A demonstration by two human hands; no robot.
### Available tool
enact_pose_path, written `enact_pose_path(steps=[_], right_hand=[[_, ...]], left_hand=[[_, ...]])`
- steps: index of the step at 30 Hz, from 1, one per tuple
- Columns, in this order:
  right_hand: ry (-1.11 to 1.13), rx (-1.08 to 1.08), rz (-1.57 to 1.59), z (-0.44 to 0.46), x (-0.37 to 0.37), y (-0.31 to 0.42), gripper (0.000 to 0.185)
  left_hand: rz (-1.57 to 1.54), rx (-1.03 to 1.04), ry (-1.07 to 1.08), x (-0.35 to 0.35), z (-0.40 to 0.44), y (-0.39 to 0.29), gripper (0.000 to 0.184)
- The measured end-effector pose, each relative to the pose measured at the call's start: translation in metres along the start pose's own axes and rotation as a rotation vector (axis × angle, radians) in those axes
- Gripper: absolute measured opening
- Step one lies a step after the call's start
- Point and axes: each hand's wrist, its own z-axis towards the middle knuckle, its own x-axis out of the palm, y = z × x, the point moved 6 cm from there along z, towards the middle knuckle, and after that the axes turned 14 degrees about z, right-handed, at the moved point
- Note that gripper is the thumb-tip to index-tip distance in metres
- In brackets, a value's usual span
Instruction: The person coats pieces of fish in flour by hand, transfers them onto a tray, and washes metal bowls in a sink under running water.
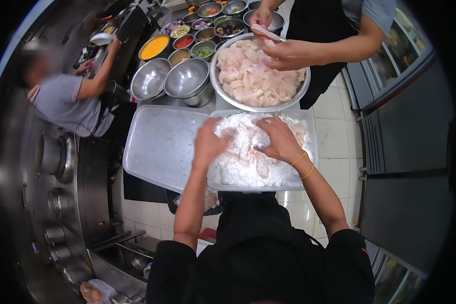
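A clear plastic tub [313, 152] in front of me holds white flour [238, 175] with pale slices of raw meat or fish [262, 164] partly coated in it. My left hand [210, 143] is over the tub's left side, its fingers smeared by motion. Over the middle and right, my right hand [282, 139] dips toward the floured pieces, thumb and fingers apart; a yellow band circles that wrist. A translucent lid or shallow tray [162, 139] lies just left of the tub. Beyond it, a wide metal bowl [220, 93] is heaped with uncoated pale slices [258, 73].
Across from me, a co-worker's hands [283, 53] hold a pale slice above the bowl. Metal bowls [187, 78], an orange-yellow liquid [154, 47] and chopped vegetables [182, 41] crowd the back left. Another person [71, 96] works at the left counter. Glass-door fridges [400, 45] line the right.
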Motion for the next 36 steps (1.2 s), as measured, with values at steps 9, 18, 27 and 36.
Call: enact_pose_path(steps=[9, 18, 27, 36], right_hand=[[-0.119, 0.202, 0.135, -0.030, -0.020, 0.012, 0.047], [-0.155, 0.271, 0.169, -0.043, -0.035, 0.007, 0.044], [0.056, -0.091, 0.193, -0.035, -0.027, -0.002, 0.045], [0.383, -0.157, 0.265, -0.009, 0.012, 0.045, 0.040]], left_hand=[[-0.917, -0.947, -0.173, 0.006, 0.139, 0.213, 0.026], [-1.191, -0.648, -0.497, -0.013, 0.124, 0.192, 0.013], [-0.808, -0.590, -0.874, -0.110, -0.165, 0.108, 0.007], [-0.605, -1.151, -1.430, -0.089, -0.548, -0.082, 0.022]])
